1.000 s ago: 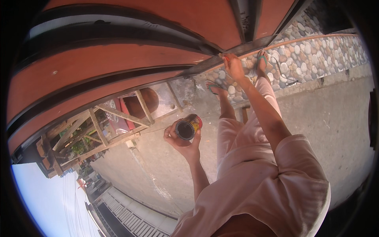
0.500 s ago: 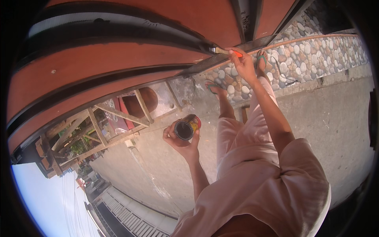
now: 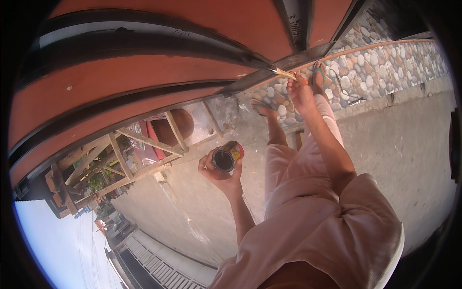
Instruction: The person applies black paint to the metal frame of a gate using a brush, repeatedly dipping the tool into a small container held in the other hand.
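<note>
My left hand [image 3: 220, 177] is wrapped round a paint can [image 3: 224, 159] whose open top shows dark paint inside; its side is red and yellow. With my right hand [image 3: 301, 91] I grip a paintbrush [image 3: 286, 74] by its orange-ended handle. The brush's tip points left and touches or nearly touches the dark frame [image 3: 284, 62] at the bottom of an orange-red panel [image 3: 207, 67]. Black strips run along this panel.
My sandalled feet [image 3: 265, 109] stand on a pebbled strip [image 3: 356, 72] beside the panel. Concrete ground [image 3: 385, 144] stretches behind. A wooden frame [image 3: 120, 155] and a round brown object [image 3: 180, 126] are at the left.
My right hand has turned and drawn slightly back, with the brush now slanting and its tip moved right and down along the dark frame. The can in my left hand barely moved.
</note>
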A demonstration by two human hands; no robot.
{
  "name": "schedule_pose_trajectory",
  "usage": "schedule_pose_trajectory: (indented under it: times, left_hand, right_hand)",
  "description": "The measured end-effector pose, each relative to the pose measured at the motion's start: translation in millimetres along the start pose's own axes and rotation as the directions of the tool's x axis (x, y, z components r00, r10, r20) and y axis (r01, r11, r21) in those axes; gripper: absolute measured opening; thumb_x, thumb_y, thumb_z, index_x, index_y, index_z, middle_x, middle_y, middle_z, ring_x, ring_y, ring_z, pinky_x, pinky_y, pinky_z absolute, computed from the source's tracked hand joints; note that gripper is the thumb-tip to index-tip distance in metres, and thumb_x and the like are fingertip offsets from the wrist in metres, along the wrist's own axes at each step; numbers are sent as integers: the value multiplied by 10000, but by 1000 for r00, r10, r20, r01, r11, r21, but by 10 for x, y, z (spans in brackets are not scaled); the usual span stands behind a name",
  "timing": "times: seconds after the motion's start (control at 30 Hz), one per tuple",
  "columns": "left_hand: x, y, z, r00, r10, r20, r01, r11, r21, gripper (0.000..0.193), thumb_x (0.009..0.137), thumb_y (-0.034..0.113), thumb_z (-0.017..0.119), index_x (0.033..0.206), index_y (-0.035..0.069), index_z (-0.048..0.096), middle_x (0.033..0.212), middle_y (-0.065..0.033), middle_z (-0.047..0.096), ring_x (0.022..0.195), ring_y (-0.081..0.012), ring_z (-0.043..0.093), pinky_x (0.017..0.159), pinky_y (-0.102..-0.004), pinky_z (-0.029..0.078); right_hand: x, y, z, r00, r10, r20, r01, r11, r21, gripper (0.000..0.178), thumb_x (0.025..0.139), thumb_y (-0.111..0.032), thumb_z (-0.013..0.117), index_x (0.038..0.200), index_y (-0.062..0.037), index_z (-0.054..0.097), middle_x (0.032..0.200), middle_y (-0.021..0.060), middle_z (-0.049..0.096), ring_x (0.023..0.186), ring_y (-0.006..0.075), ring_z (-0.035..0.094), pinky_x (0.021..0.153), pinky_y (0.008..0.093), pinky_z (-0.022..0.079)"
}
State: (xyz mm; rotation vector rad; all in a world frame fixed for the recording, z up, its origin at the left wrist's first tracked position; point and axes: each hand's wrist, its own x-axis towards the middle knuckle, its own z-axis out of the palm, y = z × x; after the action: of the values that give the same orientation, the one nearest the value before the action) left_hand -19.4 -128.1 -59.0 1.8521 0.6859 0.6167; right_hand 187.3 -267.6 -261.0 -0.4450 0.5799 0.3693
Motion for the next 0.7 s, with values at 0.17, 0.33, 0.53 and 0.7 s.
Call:
schedule_pose_trajectory:
  times: [0.17,0.33,0.53,0.7]
  left_hand:
    - [12,67,92,1000,-21,-13,21,1000,-8,870,663,113,868,1290,74,266,1234,-137,506,1190,-245,491,1066,-400,366]
    - [0,68,74,1000,-17,-11,17,1000,10,867,670,112,865,1291,77,261,1239,-133,506,1194,-247,491,1065,-401,367]
    - [9,114,112,999,-33,-5,33,999,-12,854,683,113,859,1290,80,259,1241,-131,502,1202,-247,486,1072,-401,361]
    - [67,112,162,999,-17,34,17,1000,-10,852,683,106,856,1290,80,259,1242,-130,498,1202,-246,485,1073,-400,362]
  right_hand:
    - [157,107,225,966,229,121,-251,944,216,278,994,-262,554,1112,-11,577,784,54,632,677,135,595,637,263,526]
    - [332,250,298,966,237,103,-255,935,245,275,1003,-257,535,1115,-8,577,772,63,636,661,138,599,638,266,531]
    - [571,473,99,975,224,14,-223,965,139,215,990,-225,555,1041,-16,575,803,64,601,715,136,594,641,250,530]
    - [783,431,-282,957,204,-204,-186,977,105,201,1000,-203,514,1025,-20,591,743,78,620,638,151,599,567,275,523]
